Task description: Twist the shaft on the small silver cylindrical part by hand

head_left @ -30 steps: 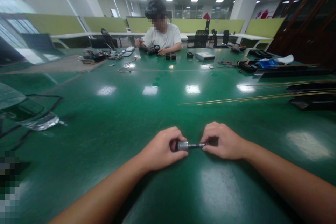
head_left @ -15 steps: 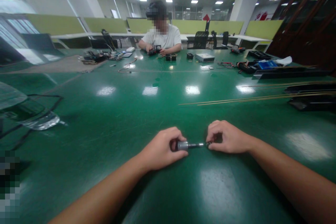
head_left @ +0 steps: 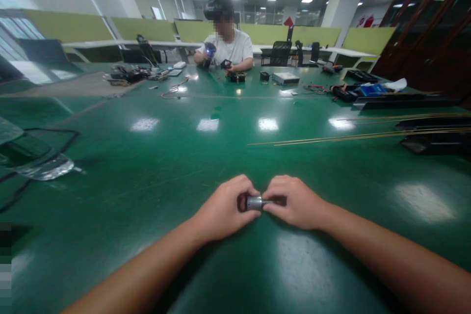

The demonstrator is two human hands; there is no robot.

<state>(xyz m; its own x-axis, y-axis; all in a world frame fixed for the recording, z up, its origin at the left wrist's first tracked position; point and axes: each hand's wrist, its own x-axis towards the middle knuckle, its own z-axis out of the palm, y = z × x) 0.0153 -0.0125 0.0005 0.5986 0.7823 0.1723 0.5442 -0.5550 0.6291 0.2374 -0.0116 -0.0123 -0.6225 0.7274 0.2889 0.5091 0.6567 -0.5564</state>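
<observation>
My left hand (head_left: 230, 207) is closed, with thumb and fingers gripping a short grey metal cylinder (head_left: 253, 202) that lies level just above or on the green table. A thin metal shaft (head_left: 270, 201) sticks out of the cylinder's right end. Around this shaft my right hand (head_left: 294, 201) is pinched shut, its fingertips against the cylinder's end and close to the left fingertips. The small dark ridged part seen in the right fingertips a moment ago is now hidden by them.
Thin brass-coloured rods (head_left: 331, 137) reach in from the right over the green table (head_left: 165, 152). At left lies a clear plastic bottle (head_left: 47, 167) near a dark cable. A co-worker (head_left: 235, 44) sits opposite, holding a lit tool, with a white box (head_left: 285, 78) and electronic parts around.
My right hand has moved left along the shaft up to the cylinder, covering the shaft's tip. My left hand keeps its hold. The co-worker has raised a lit tool.
</observation>
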